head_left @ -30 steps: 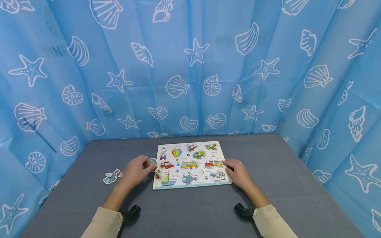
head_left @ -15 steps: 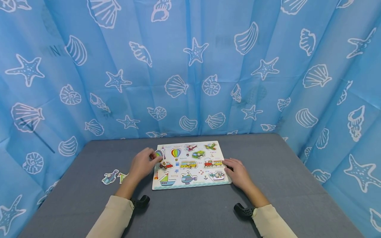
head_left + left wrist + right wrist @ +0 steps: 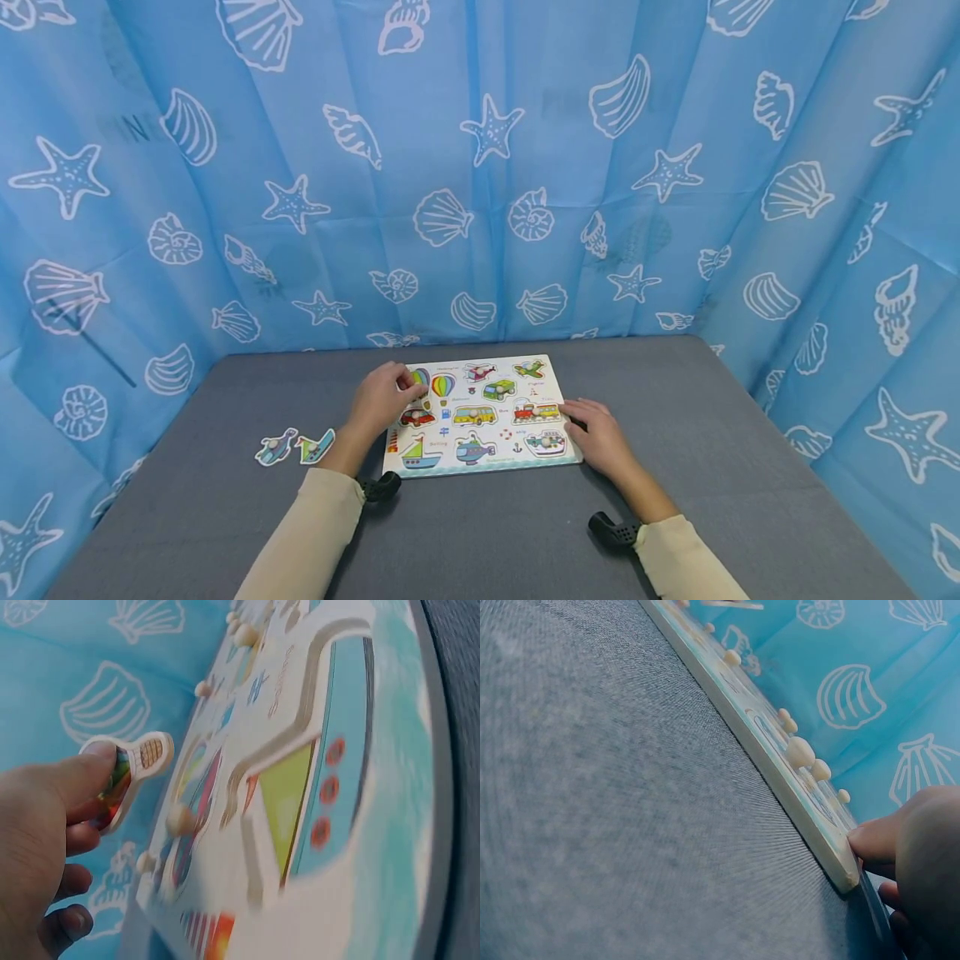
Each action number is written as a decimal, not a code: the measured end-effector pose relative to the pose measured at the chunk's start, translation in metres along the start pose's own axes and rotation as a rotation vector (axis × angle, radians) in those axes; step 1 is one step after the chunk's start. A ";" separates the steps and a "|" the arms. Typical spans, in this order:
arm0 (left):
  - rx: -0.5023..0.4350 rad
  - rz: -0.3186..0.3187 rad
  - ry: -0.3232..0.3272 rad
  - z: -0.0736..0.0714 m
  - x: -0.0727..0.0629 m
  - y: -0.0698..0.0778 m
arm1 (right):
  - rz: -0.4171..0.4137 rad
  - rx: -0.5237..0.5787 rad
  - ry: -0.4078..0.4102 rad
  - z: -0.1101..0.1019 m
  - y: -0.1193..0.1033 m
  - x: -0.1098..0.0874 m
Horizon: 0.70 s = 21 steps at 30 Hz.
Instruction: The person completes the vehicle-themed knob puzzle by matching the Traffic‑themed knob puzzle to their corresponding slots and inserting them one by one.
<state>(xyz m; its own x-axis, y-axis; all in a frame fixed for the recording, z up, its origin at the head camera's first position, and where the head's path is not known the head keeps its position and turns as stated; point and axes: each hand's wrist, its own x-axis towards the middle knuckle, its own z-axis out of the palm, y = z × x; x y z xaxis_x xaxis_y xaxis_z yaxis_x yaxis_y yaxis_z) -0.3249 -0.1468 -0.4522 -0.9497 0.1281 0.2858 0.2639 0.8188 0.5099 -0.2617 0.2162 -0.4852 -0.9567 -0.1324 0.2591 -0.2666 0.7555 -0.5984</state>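
My left hand (image 3: pixel 378 398) pinches a hot-air balloon puzzle piece (image 3: pixel 151 754) between thumb and fingers. The piece is above the upper left of the white puzzle board (image 3: pixel 442 477), beside the printed balloon (image 3: pixel 443 385). In the left wrist view it is clear of the board's surface. My right hand (image 3: pixel 600 432) holds the board's right edge; in the right wrist view its thumb touches the edge near the corner and the other fingers curl beside it. Knobbed pieces such as a red car (image 3: pixel 417 417), a bus (image 3: pixel 476 415) and a train (image 3: pixel 536 412) sit in the board.
Two loose pieces lie on the grey table (image 3: pixel 480 542) left of the board: a green-and-teal sailboat piece (image 3: pixel 315 447) and a bluish piece (image 3: pixel 276 447) of unclear kind. The printed sailboat recess (image 3: pixel 296 795) has no knob. A blue shell-patterned curtain (image 3: pixel 480 208) hangs behind the table.
My left hand has carried the balloon piece from the board's left edge up and right, over its upper left. The sailboat piece has come into view behind it. My right hand stays put.
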 end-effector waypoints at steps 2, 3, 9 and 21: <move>-0.001 -0.006 -0.003 0.004 0.003 0.003 | -0.001 0.000 -0.001 0.000 0.000 0.000; -0.002 -0.012 -0.006 0.006 0.004 0.005 | -0.002 0.002 -0.001 -0.001 -0.001 -0.001; 0.024 -0.063 0.001 0.017 0.014 0.011 | -0.014 0.011 0.000 -0.002 -0.001 -0.001; 0.062 -0.112 0.014 0.033 0.023 0.018 | -0.024 0.016 0.000 -0.001 0.000 -0.002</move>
<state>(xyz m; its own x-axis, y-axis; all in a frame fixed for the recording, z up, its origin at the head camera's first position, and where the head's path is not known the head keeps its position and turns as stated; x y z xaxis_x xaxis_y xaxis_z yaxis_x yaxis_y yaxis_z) -0.3475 -0.1109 -0.4638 -0.9700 0.0264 0.2418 0.1451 0.8606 0.4882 -0.2602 0.2170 -0.4849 -0.9500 -0.1503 0.2737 -0.2914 0.7417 -0.6042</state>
